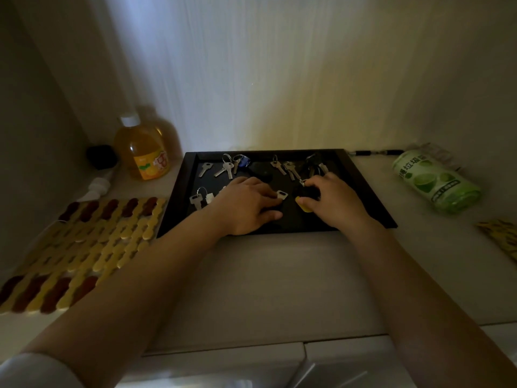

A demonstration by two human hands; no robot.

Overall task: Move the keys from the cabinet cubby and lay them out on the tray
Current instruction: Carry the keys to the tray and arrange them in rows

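**Keys Being Arranged on Tray, Both Hands Working**

While both hands are reaching into the tray (pixel 179 211), the layout step appears well along. The left hand (pixel 246 205) is lying palm down, fingers together, pressing on a silver key (pixel 282 195) at its fingertips; whether it is pinching or only sliding it cannot be told. The right hand (pixel 333 201) is curling its fingers around a dark fob (pixel 303 193) with a yellow tag (pixel 303 207) just under its thumb. Other keys (pixel 226 168) are lying beyond both hands along the far side, and a ringed pair (pixel 198 198) is sitting just left of the left wrist.

Doing this step well likely means setting each piece flat in the bare patch between the hands, clear of neighbours, and spreading rings so blades are not overlapping.

Room is tightening. The raised rim is bounding every side; open floor is remaining mainly nearer the wrists. A bottle (pixel 148 152) is standing beyond the left hand, a green can (pixel 436 183) lying right of the right hand; both are outside the rim.
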